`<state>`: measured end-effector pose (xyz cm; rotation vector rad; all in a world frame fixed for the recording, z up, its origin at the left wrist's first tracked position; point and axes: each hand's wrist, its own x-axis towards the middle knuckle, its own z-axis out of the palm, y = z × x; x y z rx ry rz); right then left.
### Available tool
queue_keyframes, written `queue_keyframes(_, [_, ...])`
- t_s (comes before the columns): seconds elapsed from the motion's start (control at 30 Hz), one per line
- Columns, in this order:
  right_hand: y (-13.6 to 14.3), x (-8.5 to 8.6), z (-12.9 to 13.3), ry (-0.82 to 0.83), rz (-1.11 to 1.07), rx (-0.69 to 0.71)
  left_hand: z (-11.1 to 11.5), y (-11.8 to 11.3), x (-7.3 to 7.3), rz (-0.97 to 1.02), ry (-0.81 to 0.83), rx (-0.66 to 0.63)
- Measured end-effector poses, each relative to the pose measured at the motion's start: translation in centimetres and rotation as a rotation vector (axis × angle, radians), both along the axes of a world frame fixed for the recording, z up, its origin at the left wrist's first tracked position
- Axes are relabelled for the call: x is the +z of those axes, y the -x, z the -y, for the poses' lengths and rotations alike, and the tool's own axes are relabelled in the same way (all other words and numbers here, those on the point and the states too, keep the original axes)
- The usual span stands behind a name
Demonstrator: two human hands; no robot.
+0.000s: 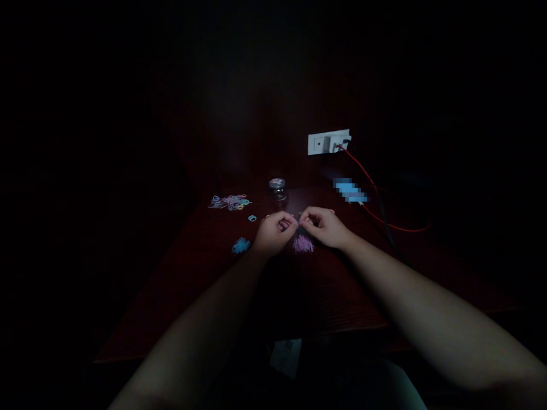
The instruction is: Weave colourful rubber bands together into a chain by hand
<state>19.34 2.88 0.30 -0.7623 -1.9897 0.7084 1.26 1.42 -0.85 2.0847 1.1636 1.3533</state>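
Note:
Over the middle of the dark red table [205, 285], my left hand [276, 232] and my right hand [322, 225] meet with their fingertips pinched close together. Whatever lies between the fingertips is too small and dim to make out. Just below them is a pile of purple rubber bands [303, 244]. A pile of blue rubber bands [241, 246] sits left of my left wrist. Beyond my left hand lies a single light-blue band [252, 218], and farther back a loose heap of mixed-colour bands [229, 202].
A small clear jar [277, 189] with a lid stands at the back. On the wall is a white socket [328, 142] with a plugged-in charger. Its red cable [393, 228] runs to a blurred blue device [350, 191]; a black cable hangs beside it. The surroundings are very dark.

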Motion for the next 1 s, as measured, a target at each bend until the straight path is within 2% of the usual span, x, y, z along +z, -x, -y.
queue_keyframes(0.27, [-0.3, -0.1, -0.5, 0.011, -0.029, -0.014, 0.0, 0.0, -0.1, 0.051, 0.021, 0.006])
queue_keyframes(0.53, [-1.0, 0.1, -0.9, -0.019, -0.091, -0.095, 0.1, 0.0, 0.5, 0.175, 0.054, 0.029])
queue_keyframes(0.7, [-0.4, 0.0, -0.3, 0.040, -0.044, -0.010, 0.0, 0.1, 0.2, 0.122, 0.036, 0.010])
queue_keyframes(1.0, [-0.1, 0.3, 0.0, -0.034, 0.003, -0.050, -0.1, 0.0, 0.0, 0.089, 0.037, 0.002])
